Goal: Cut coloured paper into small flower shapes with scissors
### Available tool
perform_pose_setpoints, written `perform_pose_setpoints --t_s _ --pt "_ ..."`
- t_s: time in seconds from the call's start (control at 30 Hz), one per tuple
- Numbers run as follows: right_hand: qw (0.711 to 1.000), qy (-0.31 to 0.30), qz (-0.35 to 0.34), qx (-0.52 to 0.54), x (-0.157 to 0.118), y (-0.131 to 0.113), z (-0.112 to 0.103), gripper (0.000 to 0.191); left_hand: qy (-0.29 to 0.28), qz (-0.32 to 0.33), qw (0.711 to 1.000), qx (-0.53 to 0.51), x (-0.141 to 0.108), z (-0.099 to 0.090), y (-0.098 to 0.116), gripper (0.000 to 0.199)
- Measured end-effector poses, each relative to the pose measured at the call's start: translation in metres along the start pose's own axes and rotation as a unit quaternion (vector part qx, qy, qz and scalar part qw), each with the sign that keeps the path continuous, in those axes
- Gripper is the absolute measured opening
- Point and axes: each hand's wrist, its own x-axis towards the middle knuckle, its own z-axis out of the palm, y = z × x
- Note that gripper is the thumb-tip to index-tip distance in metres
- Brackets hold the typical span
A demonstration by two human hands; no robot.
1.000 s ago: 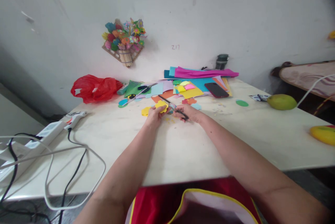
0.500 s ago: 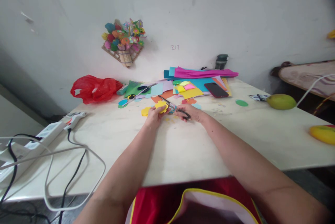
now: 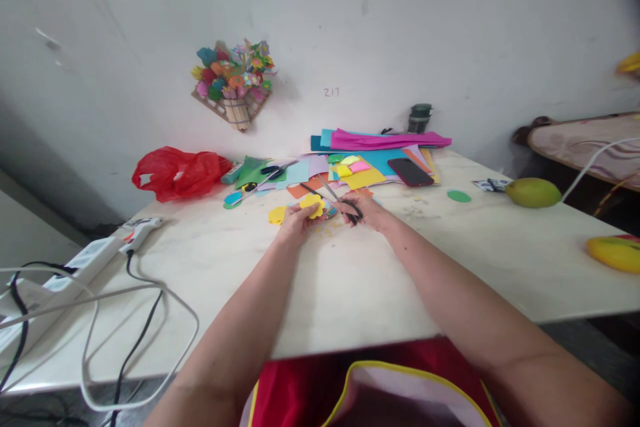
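Note:
Between the fingers of my left hand [image 3: 296, 220] is a yellow flower-shaped paper [image 3: 312, 205] with a scalloped edge. My right hand [image 3: 367, 210] grips the black handles of a pair of scissors [image 3: 329, 190], whose blades are spread apart and point up and to the left, just right of the yellow paper. Another yellow piece [image 3: 277, 215] lies on the table left of my left hand. Small yellow scraps [image 3: 325, 231] are scattered below the hands. An orange paper [image 3: 314, 184] lies behind the blades.
Coloured sheets [image 3: 385, 164] with a phone [image 3: 410, 172] on them lie at the back. A red plastic bag [image 3: 180, 174], second scissors [image 3: 273, 172] and a power strip [image 3: 85, 267] are on the left. A green mango [image 3: 533, 192] and yellow fruit [image 3: 614, 254] sit at the right.
The scissor blades have opened wider and turned more upright in my right hand. The yellow flower shape has turned and shifted slightly in my left hand.

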Motion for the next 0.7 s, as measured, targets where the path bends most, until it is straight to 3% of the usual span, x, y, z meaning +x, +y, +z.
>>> perform_pose_setpoints --t_s 0.33,0.7 --pt "0.996 0.080 0.002 0.047 0.0020 -0.0038 0.0048 0.042 -0.031 -0.017 0.999 0.022 -0.0005 0.0006 0.0000 0.023" --pt "0.988 0.091 -0.070 0.107 0.0072 -0.0064 0.0083 0.040 -0.075 -0.033 0.992 0.100 -0.0007 0.0005 -0.0032 0.019"
